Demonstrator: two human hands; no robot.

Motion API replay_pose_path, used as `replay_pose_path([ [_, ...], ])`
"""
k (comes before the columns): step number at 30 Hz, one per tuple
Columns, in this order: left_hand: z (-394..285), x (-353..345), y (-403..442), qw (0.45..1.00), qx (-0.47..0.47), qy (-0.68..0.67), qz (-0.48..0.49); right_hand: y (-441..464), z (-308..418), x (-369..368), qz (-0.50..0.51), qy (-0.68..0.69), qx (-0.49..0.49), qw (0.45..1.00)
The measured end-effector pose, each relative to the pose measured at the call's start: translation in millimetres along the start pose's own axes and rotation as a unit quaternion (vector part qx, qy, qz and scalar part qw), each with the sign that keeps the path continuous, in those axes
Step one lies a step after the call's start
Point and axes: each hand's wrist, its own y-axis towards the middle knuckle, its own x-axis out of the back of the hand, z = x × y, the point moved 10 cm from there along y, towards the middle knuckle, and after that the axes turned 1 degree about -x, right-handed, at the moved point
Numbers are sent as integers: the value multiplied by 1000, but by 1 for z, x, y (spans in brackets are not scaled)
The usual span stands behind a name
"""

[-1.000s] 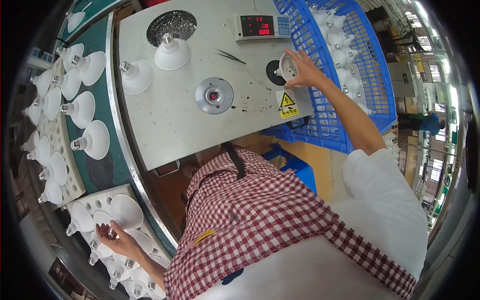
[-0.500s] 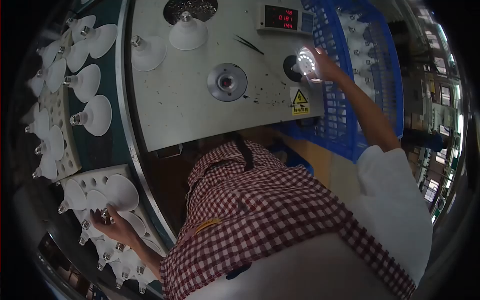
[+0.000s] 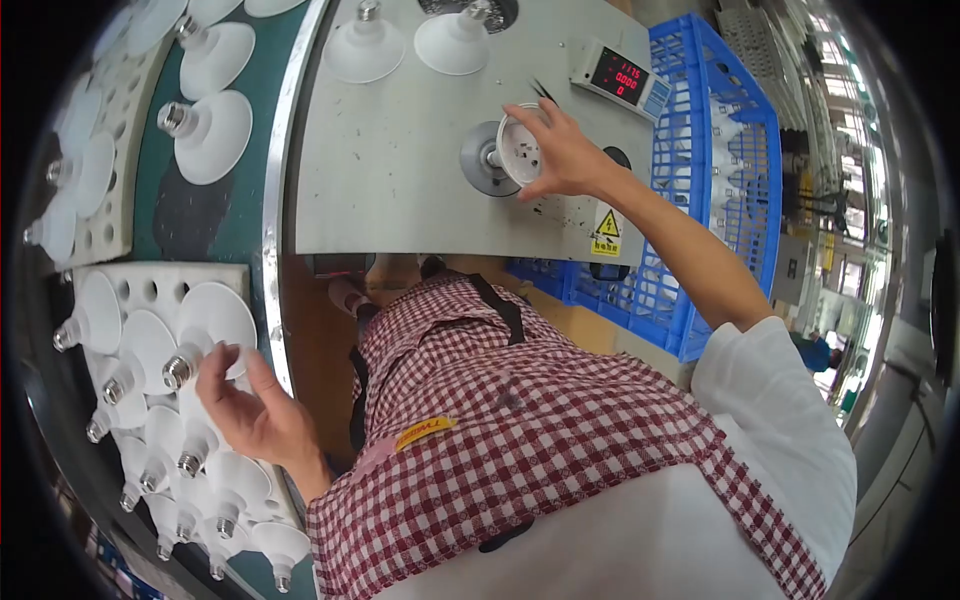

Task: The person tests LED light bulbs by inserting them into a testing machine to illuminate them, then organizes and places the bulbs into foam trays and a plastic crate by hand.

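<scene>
My right hand (image 3: 562, 155) grips an unlit light bulb (image 3: 522, 152) by its wide rim. The bulb's face is turned toward me and shows small dark parts inside. Its base end points at the round metal lamp socket (image 3: 484, 165) on the grey panel; whether it touches is hard to tell. My left hand (image 3: 258, 415) hovers over the bulbs at the left, fingers loosely curled and apart, nothing seen between them. Closest to its fingertips is a white bulb (image 3: 222, 325) with a metal screw base, lying in the foam tray (image 3: 150, 280).
A power meter (image 3: 618, 76) with red digits stands on the panel near a blue crate (image 3: 668, 220) with bulbs inside. Two white bulbs (image 3: 364, 48) stand at the panel's far side. A yellow warning label (image 3: 606, 230) marks the front edge. More bulbs (image 3: 214, 138) lie at left.
The bulb in my right hand was lit at the dark round spot on the right; now it is unlit over the metal socket. The meter digits differ. My left hand has drawn off a bulb base.
</scene>
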Motion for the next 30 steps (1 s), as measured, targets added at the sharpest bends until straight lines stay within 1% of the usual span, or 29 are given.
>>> replay_pose_path([
  [1,4,-2,-4,999,36,-15,2,3,2,-4,12,-27,4,1000],
  [5,12,-1,-10,998,58,-6,9,9,8,-12,20,-49,11,999],
  [8,29,-2,-12,995,101,-20,-2,5,8,-11,-7,-57,21,998],
  [9,28,-3,-9,995,98,-21,-1,6,8,-12,-9,-62,21,998],
  [11,13,-17,-5,998,38,-20,45,5,10,-5,-17,-67,21,997],
  [12,9,-20,-5,998,30,-22,42,5,11,-3,-5,-70,14,997],
  [13,8,-31,-4,995,48,-49,74,4,12,-2,8,-72,7,997],
  [14,4,-42,-4,990,65,-74,106,3,15,10,-1,-69,10,998],
  [16,-3,-76,-7,953,172,-204,146,-15,24,60,-89,104,55,989],
  [17,-13,-95,-2,944,165,-221,183,-23,23,62,-39,307,8,951],
  [18,-20,-113,4,934,156,-234,220,-30,33,63,-52,312,18,948],
  [19,-23,-132,8,924,149,-244,253,-36,49,36,66,564,-2,823],
  [20,-28,-147,9,914,143,-252,285,-47,76,15,189,759,-14,622],
  [22,-46,-158,14,863,163,-370,303,-56,98,-7,223,825,-8,519],
  [23,-57,-157,16,850,149,-392,319,-60,111,-5,220,835,19,504],
  [24,-65,-152,19,858,134,-390,307,-61,119,-7,220,836,32,501],
  [26,-79,-148,21,849,137,-407,307,-67,138,-9,271,884,62,377],
  [27,-84,-147,23,851,129,-404,310,-70,145,-3,279,889,103,349],
  [28,-88,-147,25,852,114,-405,313,-70,147,-3,276,889,111,348],
  [30,-94,-147,33,854,94,-400,319,-73,158,2,317,889,144,297],
])
